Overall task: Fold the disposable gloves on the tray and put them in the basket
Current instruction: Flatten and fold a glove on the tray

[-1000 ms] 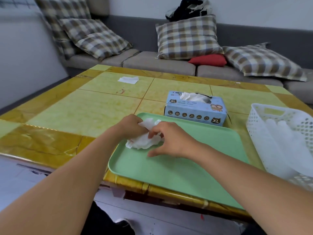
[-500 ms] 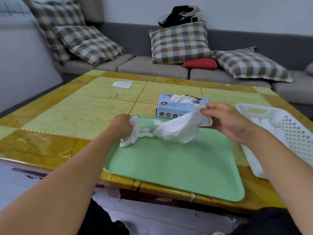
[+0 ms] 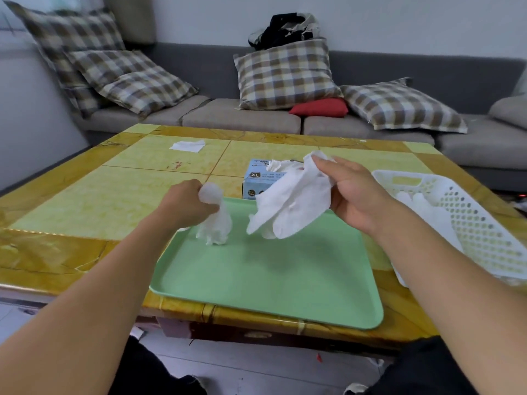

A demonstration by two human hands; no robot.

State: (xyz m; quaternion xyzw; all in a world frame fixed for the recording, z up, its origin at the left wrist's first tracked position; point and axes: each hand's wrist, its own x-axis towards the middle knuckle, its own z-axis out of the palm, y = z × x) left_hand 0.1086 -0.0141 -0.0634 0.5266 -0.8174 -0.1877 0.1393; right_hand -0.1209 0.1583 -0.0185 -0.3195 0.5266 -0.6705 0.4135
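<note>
Head view shows us holding 2 white gloves above the green tray (image 3: pixel 285 280). Our left hand (image 3: pixel 186 206) is fisted around the bunched glove (image 3: pixel 215 223), whose loose end hangs down to the tray surface, or just above it; the blur leaves that unclear. Our right hand (image 3: pixel 350 195) pinches the spread glove (image 3: pixel 291 203) by its cuff, fingers dangling over the tray's far half. Bare tray stretches toward us to its near rim. At right, the white basket (image 3: pixel 467 223) sits just beside the tray, with gloves inside. Behind the tray stands the glove box (image 3: pixel 256 178).
</note>
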